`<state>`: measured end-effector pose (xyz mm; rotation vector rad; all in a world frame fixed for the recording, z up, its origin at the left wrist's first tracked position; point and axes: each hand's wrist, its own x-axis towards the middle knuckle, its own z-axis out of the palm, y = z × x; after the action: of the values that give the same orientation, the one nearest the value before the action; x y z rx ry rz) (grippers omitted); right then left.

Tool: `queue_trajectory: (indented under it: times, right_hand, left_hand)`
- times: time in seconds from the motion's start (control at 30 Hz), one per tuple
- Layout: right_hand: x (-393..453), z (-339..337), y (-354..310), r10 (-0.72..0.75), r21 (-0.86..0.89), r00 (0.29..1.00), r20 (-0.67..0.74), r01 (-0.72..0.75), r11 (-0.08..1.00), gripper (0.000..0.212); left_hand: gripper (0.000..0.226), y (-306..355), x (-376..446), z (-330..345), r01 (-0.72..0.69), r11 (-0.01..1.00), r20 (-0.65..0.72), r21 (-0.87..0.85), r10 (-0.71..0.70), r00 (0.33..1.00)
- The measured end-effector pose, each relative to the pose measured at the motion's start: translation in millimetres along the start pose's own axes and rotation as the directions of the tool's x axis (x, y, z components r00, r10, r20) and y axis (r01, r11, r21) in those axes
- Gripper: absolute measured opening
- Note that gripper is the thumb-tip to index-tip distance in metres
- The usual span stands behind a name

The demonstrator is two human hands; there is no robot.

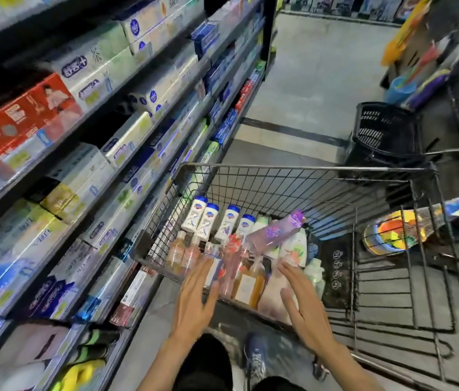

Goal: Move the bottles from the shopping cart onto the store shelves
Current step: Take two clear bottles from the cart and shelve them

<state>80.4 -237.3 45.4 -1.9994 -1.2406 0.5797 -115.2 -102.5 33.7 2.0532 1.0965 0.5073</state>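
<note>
Note: your left hand (194, 300) and right hand (304, 303), both spread and empty, could topple the purple bottle (275, 231) lying tilted atop the bottles in the cart (307, 172).

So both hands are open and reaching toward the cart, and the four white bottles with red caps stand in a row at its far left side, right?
Nearly. The head view shows the four white bottles with blue caps, not red. The rest holds: the left hand and right hand are open, reaching toward the cart, and the bottles stand in a row at its far left side.
</note>
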Motion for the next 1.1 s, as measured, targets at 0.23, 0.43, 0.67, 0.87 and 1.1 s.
queue_trajectory:
  times: [0.23, 0.43, 0.67, 0.87, 1.1]
  right_hand:
    - [44.9, 20.7, -0.3, 0.196, 0.106, 0.979, -0.058, -0.189, 0.976, 0.050]
    - [92.5, 52.4, -6.3, 0.352, 0.129, 0.924, -0.150, -0.335, 0.933, 0.050]
    - [130.5, 89.8, 4.7, 0.623, 0.267, 0.741, -0.250, -0.566, 0.780, 0.056]
    - [167.6, 108.6, 55.8, 0.795, 0.419, 0.544, -0.267, -0.678, 0.604, 0.040]
    - [247.5, 130.8, 154.6, 0.956, 0.605, 0.276, -0.102, -0.746, 0.280, 0.048]
  left_hand:
    - [0.048, -22.2, 56.3, 3.8, 0.020, 1.000, 0.121, -0.019, -0.018, 0.993]
    - [0.047, -55.0, 131.9, -5.3, 0.050, 0.999, 0.258, -0.001, -0.048, 0.965]
    - [0.048, -91.1, 204.8, 11.6, 0.054, 0.988, 0.354, 0.148, -0.103, 0.929]
    - [0.045, -89.4, 251.4, 72.9, -0.018, 0.998, 0.533, 0.056, -0.015, 0.846]
    - [0.049, -104.8, 277.3, 129.0, -0.003, 1.000, 0.603, 0.011, -0.004, 0.798]
